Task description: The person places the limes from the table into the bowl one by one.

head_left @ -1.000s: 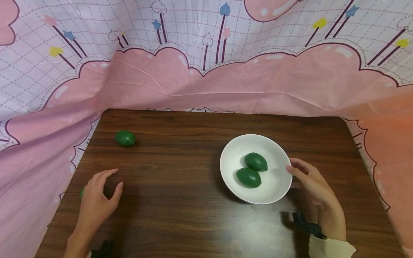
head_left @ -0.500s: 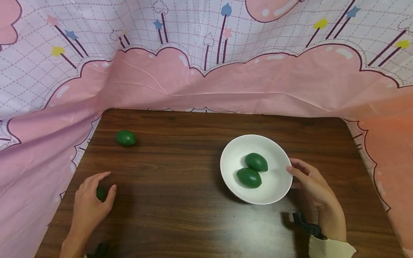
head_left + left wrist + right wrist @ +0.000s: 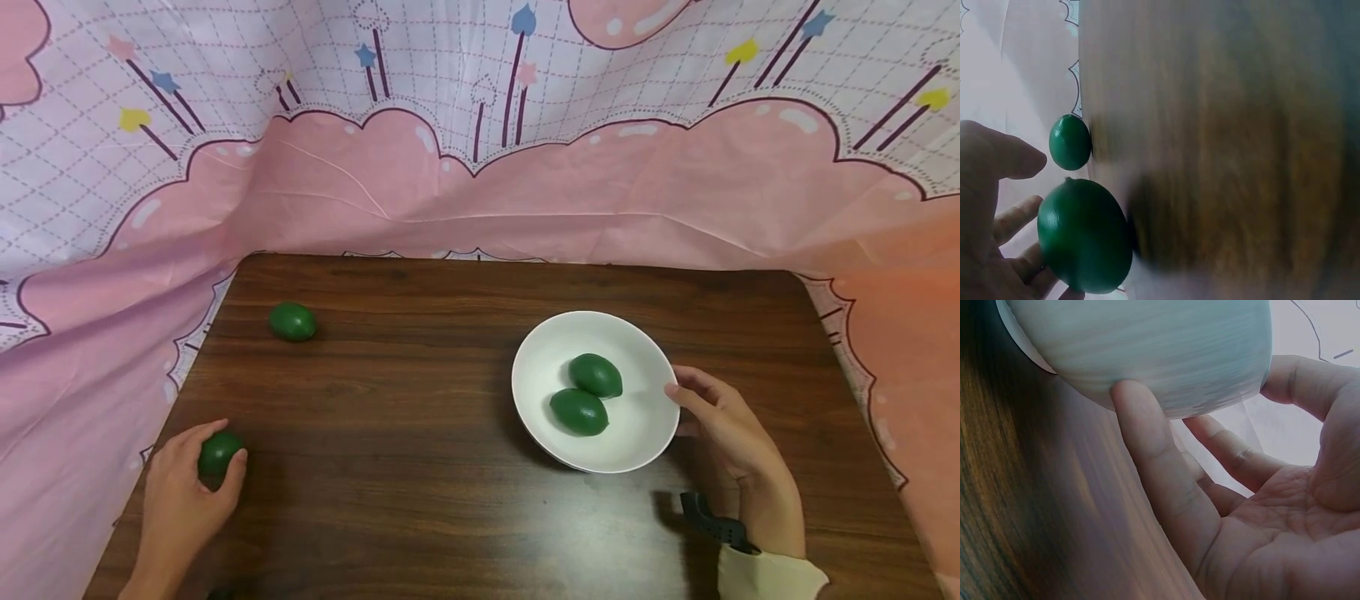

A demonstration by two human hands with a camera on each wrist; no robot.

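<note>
At the table's left side my left hand (image 3: 183, 483) is spread around a green lime (image 3: 219, 454), its thumb and forefinger on either side. In the left wrist view the thumb (image 3: 1019, 156) stands apart from that lime (image 3: 1085, 237), while the other fingers lie behind it. A second lime (image 3: 292, 322) sits farther back on the left. My right hand (image 3: 738, 433) holds the white bowl (image 3: 637, 433) by its right side, thumb at the rim and fingers against the outer wall. Inside the bowl two limes (image 3: 595, 376) lie touching.
The dark wooden table (image 3: 420, 500) carries the bowl right of its middle. A pink and white patterned cloth (image 3: 480, 192) hangs behind the table and along both sides. A black strap (image 3: 716, 525) circles the right wrist.
My left hand has moved left and toward the near edge, bringing the near lime between thumb and forefinger. My right hand and the bowl have stayed in place.
</note>
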